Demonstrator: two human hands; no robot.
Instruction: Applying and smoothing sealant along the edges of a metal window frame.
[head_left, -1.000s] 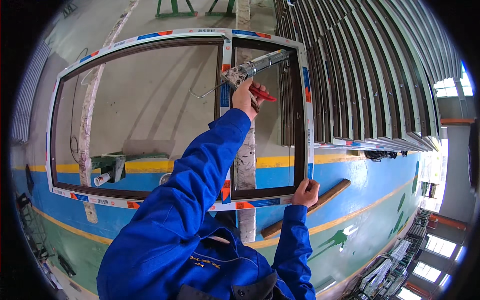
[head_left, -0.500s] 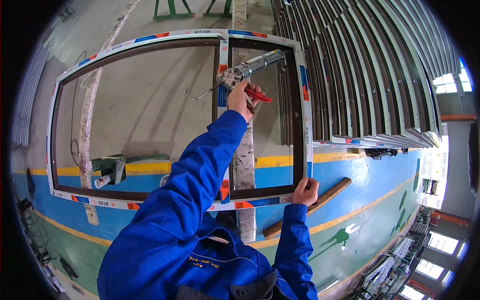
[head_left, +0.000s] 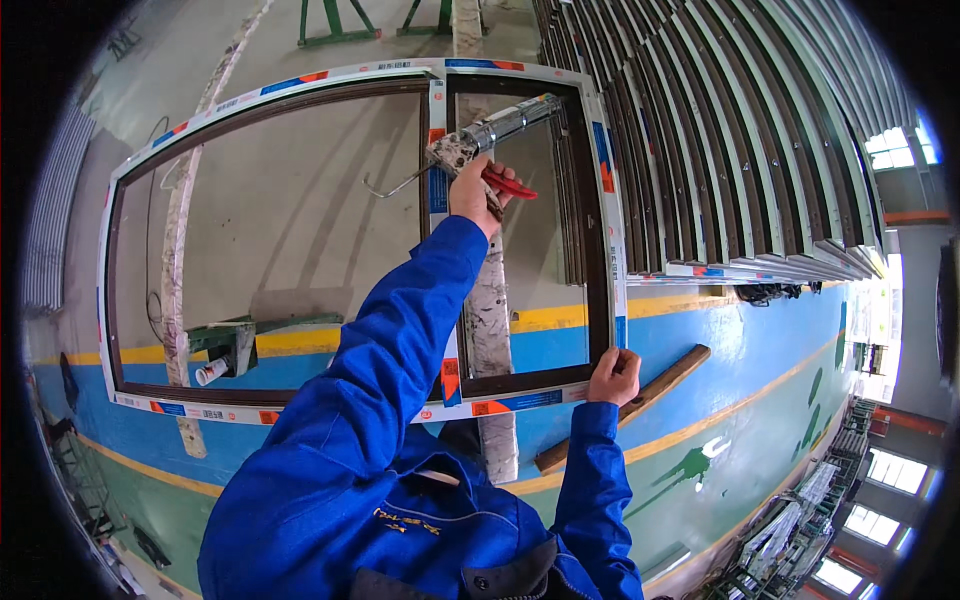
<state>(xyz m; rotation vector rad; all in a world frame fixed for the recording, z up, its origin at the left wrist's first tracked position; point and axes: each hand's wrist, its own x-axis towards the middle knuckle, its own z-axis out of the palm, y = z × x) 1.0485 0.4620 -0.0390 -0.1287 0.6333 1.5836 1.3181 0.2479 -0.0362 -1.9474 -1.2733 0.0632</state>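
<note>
My left hand (head_left: 474, 196) is wrapped round the handle of a metal caulking gun (head_left: 500, 128) with a red trigger. The gun lies slantwise over the smaller, right-hand opening of a window frame (head_left: 345, 68), its front end close to the far right inner corner. Its bent rod sticks out to the left past the dividing bar. The frame is white-wrapped outside with printed film and dark brown inside. At its near right corner, my right hand (head_left: 614, 376) has its fingers curled on the frame's edge. Where the gun's nozzle meets the frame is hard to make out.
Two stained beams (head_left: 490, 320) run beneath the frame. A green metal stand (head_left: 230, 345) with a white cartridge (head_left: 212, 371) shows through the larger opening. To the right lie a wooden bar (head_left: 625, 408) and a long stack of frame profiles (head_left: 720, 150). Green trestle legs (head_left: 335, 22) stand beyond.
The whole view has shifted slightly. Both hands keep their places on the caulking gun and the frame corner, and the gun has hardly moved against the frame.
</note>
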